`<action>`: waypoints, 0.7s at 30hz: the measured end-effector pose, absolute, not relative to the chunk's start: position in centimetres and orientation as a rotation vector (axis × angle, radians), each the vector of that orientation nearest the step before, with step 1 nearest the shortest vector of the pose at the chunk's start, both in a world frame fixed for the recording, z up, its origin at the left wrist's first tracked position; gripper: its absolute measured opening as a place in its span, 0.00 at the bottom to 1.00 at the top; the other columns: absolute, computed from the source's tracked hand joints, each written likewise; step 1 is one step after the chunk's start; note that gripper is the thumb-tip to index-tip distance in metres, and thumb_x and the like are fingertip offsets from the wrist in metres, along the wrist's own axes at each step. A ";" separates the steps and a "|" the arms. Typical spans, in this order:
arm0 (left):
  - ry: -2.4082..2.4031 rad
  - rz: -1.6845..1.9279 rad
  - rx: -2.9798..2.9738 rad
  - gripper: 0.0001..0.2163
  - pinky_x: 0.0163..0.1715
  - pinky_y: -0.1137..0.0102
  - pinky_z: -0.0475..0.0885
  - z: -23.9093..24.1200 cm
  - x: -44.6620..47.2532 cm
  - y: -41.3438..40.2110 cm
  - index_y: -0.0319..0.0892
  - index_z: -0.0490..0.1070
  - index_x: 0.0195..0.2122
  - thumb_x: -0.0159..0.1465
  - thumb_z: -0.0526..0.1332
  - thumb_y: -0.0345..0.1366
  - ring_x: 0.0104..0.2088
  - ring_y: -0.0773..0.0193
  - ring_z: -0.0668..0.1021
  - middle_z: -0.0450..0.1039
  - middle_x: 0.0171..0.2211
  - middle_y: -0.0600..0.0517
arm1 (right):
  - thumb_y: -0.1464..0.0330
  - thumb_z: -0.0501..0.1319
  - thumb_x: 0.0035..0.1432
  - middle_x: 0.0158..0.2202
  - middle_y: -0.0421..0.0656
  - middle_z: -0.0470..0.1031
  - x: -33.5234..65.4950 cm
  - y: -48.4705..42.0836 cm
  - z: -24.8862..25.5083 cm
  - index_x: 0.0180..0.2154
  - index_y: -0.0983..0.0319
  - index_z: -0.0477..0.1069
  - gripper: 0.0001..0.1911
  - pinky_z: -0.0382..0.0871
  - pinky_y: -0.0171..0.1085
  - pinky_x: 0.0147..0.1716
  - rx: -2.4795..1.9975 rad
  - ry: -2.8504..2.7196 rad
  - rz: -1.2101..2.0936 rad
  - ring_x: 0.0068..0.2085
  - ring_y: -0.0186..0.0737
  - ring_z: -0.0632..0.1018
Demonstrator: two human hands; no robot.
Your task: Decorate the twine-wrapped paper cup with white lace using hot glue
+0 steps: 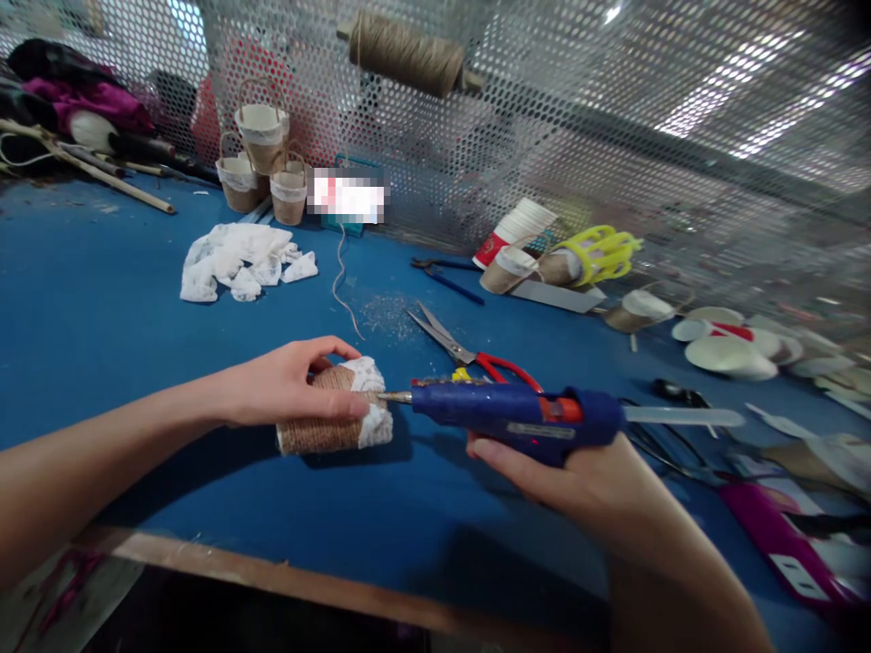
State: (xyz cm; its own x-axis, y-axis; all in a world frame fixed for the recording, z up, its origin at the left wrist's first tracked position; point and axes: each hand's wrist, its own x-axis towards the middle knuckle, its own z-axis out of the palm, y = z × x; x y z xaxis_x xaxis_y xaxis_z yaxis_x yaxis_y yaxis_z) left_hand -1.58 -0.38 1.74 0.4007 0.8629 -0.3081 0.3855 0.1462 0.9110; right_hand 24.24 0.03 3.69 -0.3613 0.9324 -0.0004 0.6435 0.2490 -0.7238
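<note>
My left hand [299, 385] is wrapped round a twine-wrapped cup [319, 433] lying on its side just above or on the blue table; I cannot tell which. White lace [376, 426] runs round the cup's right end. In my right hand [544, 476] is a blue glue gun [490, 413], pointing left, with a clear glue stick [684, 416] out of its back. Its metal nozzle is at the lace, close to my left thumb. Red-handled scissors [469, 349] lie open behind the gun. White lace scraps [235, 258] are piled at the back left.
Several finished twine baskets [262, 136] are stacked at the back left. A twine spool [405, 54] hangs on the perforated metal screen. Pliers [449, 277], paper cups [521, 227] and a yellow plastic piece [599, 254] lie at the back right. A purple case [782, 535] sits at the right.
</note>
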 end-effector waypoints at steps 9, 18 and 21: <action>1.182 0.482 1.452 0.24 0.31 0.69 0.69 2.1 -1.4 -0.6 0.43 0.62 0.49 0.53 0.63 0.46 0.33 0.60 0.74 0.71 0.35 0.51 | 0.60 0.62 0.46 0.16 0.37 0.69 24.3 0.1 2.9 0.25 0.60 0.71 0.10 0.59 0.33 0.10 -1.406 -2.069 0.898 0.14 0.31 0.63; 1.145 0.485 1.437 0.25 0.31 0.70 0.69 2.0 -1.5 -0.6 0.42 0.61 0.49 0.52 0.63 0.46 0.32 0.62 0.73 0.70 0.34 0.52 | 0.59 0.64 0.46 0.15 0.36 0.65 23.8 -0.6 3.8 0.27 0.61 0.70 0.12 0.57 0.29 0.11 -1.407 -1.820 1.152 0.13 0.27 0.61; 1.139 0.482 1.437 0.24 0.32 0.69 0.69 2.0 -1.5 -0.6 0.42 0.61 0.49 0.53 0.63 0.46 0.33 0.62 0.73 0.70 0.35 0.52 | 0.60 0.63 0.48 0.15 0.35 0.64 23.5 -0.8 4.1 0.27 0.62 0.70 0.11 0.57 0.29 0.12 -1.396 -1.787 1.178 0.14 0.27 0.61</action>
